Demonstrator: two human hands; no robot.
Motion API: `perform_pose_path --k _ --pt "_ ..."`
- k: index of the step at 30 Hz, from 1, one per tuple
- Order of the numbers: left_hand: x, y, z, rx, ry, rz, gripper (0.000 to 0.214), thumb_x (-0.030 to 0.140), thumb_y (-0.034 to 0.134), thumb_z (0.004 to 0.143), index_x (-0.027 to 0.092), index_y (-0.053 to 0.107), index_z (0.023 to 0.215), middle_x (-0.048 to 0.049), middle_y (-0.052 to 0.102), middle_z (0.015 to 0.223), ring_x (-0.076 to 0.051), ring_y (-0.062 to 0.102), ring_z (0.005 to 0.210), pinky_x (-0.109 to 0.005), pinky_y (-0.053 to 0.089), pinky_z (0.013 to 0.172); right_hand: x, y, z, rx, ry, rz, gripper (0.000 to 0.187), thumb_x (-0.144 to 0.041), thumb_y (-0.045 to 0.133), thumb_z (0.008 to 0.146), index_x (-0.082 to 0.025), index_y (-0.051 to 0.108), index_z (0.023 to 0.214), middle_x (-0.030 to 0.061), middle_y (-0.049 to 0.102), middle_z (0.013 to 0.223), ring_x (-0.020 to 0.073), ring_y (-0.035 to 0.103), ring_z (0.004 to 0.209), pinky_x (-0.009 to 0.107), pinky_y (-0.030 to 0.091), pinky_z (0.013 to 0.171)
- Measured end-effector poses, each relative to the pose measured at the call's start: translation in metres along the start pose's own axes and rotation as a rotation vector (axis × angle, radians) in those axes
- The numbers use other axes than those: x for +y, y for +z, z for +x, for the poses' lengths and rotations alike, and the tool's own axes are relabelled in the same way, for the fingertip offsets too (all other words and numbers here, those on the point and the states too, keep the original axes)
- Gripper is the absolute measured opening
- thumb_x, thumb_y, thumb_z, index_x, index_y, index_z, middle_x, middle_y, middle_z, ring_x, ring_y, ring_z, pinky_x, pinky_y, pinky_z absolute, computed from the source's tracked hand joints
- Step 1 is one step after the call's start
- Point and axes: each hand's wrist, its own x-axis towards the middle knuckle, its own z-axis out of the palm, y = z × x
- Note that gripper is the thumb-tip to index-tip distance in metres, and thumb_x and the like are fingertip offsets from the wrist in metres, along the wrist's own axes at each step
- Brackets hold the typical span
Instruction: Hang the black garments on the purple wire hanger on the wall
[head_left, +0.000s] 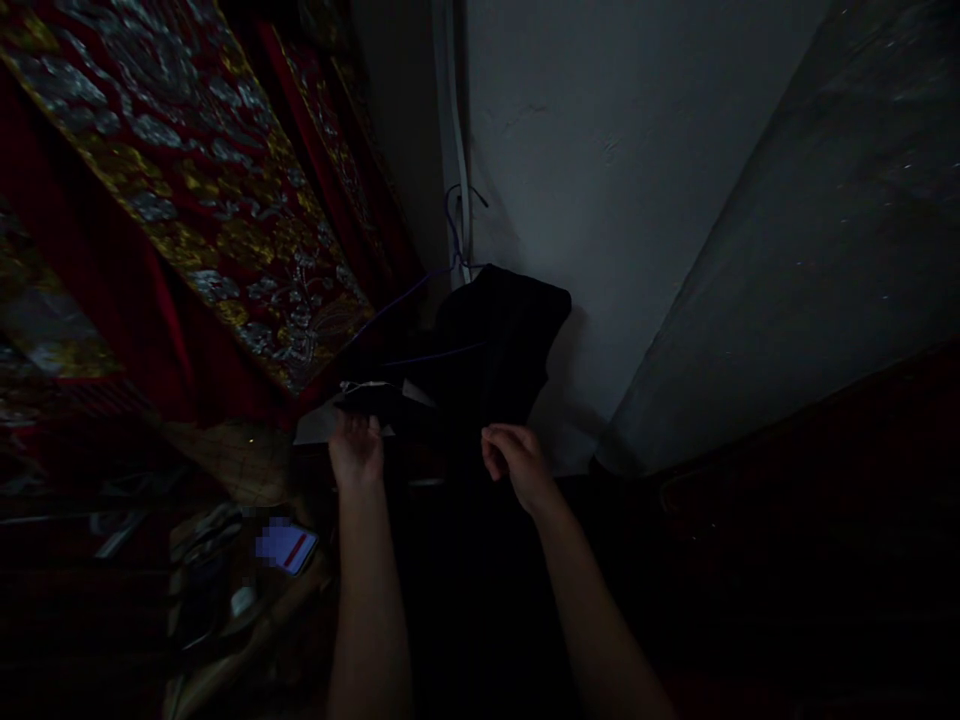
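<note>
In dim light a black garment (517, 335) hangs from the right side of a thin bluish wire hanger (409, 293). The hanger's left slope shows bare, and its hook is up by a pale pipe on the wall. My left hand (357, 452) has its fingers bent at the dark cloth on the left, below a thin light-coloured string or strap. On the right, my right hand (519, 462) is closed in a pinch at the garment's lower part. Most of the cloth between my hands is lost in shadow.
Red fabric with gold and silver embroidery (217, 200) hangs at the left. A lit phone (289, 546) lies on a low surface at the lower left, near a small white object (242, 600). Ahead stands a grey wall (600, 150); translucent sheeting (825, 250) covers the right.
</note>
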Motion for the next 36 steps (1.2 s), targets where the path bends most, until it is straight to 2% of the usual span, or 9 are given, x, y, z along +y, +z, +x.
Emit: perform_pose_path --k 3,7,13,17,20,24,28,32,36 --pt "-0.025 -0.012 -0.031 0.188 -0.210 -0.062 0.018 0.017 0.052 0.094 0.018 0.065 0.082 -0.0008 0.070 0.078 -0.010 0.067 0.075 -0.022 0.051 0.076 0.005 -0.009 -0.007 0.078 0.013 -0.013 0.037 -0.050 0.060 0.076 -0.020 0.054 0.055 -0.0041 0.045 0.045 0.0081 0.038 0.037 0.023 0.028 0.041" --pt "-0.032 0.004 -0.058 -0.030 -0.246 -0.003 0.011 0.028 0.072 0.083 0.018 0.068 0.084 0.0000 0.071 0.083 -0.013 0.067 0.078 -0.024 0.051 0.077 0.010 -0.023 -0.010 0.058 0.042 -0.193 0.039 -0.051 0.057 0.081 -0.020 0.056 0.058 -0.0029 0.046 0.047 0.0107 0.043 0.042 0.025 0.035 0.047" --pt "-0.021 0.046 -0.108 -0.332 0.041 0.329 0.020 0.041 0.074 0.083 0.023 0.071 0.090 0.0011 0.066 0.084 -0.012 0.062 0.076 -0.022 0.048 0.069 0.008 0.000 -0.021 -0.046 -0.199 -0.413 0.053 -0.040 0.081 0.069 -0.021 0.062 0.115 0.0080 0.068 0.116 0.0230 0.063 0.106 0.034 0.050 0.092" --pt "-0.016 0.066 -0.130 -0.566 0.393 0.673 0.014 0.036 0.065 0.091 0.024 0.073 0.089 -0.0047 0.064 0.094 -0.020 0.062 0.096 -0.032 0.050 0.089 0.001 0.016 -0.017 -0.052 -0.239 -0.284 0.034 -0.037 0.059 0.087 -0.021 0.064 0.117 0.0087 0.068 0.122 0.0244 0.061 0.117 0.037 0.043 0.106" --pt "-0.013 0.069 -0.118 -0.695 0.457 0.739 0.019 0.038 0.060 0.094 0.025 0.073 0.097 -0.0085 0.064 0.111 -0.024 0.060 0.112 -0.038 0.047 0.103 -0.012 0.006 -0.004 -0.020 -0.150 -0.287 0.026 -0.037 0.052 0.086 -0.020 0.069 0.096 0.0054 0.072 0.096 0.0247 0.065 0.101 0.034 0.050 0.092" --pt "-0.016 0.047 -0.090 -1.041 0.096 0.758 0.033 0.045 0.055 0.096 0.025 0.071 0.118 -0.0106 0.073 0.114 -0.026 0.069 0.107 -0.039 0.054 0.097 -0.048 -0.024 0.021 -0.089 -0.079 -0.380 0.014 -0.031 0.059 0.073 -0.019 0.066 0.072 0.0015 0.065 0.070 0.0206 0.062 0.070 0.028 0.049 0.062" --pt "-0.018 0.015 -0.077 -1.312 -0.095 0.967 0.033 0.037 0.066 0.090 0.025 0.072 0.120 -0.0082 0.076 0.113 -0.027 0.074 0.099 -0.040 0.058 0.091 -0.083 -0.043 0.064 -0.099 -0.483 -0.465 0.017 -0.021 0.056 0.073 -0.019 0.070 0.081 0.0030 0.071 0.085 0.0209 0.065 0.086 0.031 0.051 0.084" --pt "-0.001 0.007 -0.062 -1.252 -0.019 1.036 0.031 0.034 0.067 0.089 0.025 0.074 0.118 -0.0070 0.076 0.114 -0.029 0.072 0.104 -0.040 0.055 0.096 -0.081 -0.042 0.125 0.116 -0.678 -0.441 0.039 -0.024 0.056 0.081 -0.020 0.067 0.117 0.0062 0.068 0.125 0.0197 0.060 0.118 0.032 0.043 0.105" --pt "0.026 0.012 -0.033 -1.198 0.085 1.450 0.030 0.038 0.051 0.098 0.020 0.073 0.107 -0.0096 0.077 0.106 -0.027 0.072 0.096 -0.037 0.053 0.090 -0.059 -0.040 0.166 0.152 -0.429 -0.479 0.024 -0.034 0.056 0.083 -0.015 0.069 0.091 0.0058 0.071 0.091 0.0203 0.065 0.088 0.030 0.049 0.081"
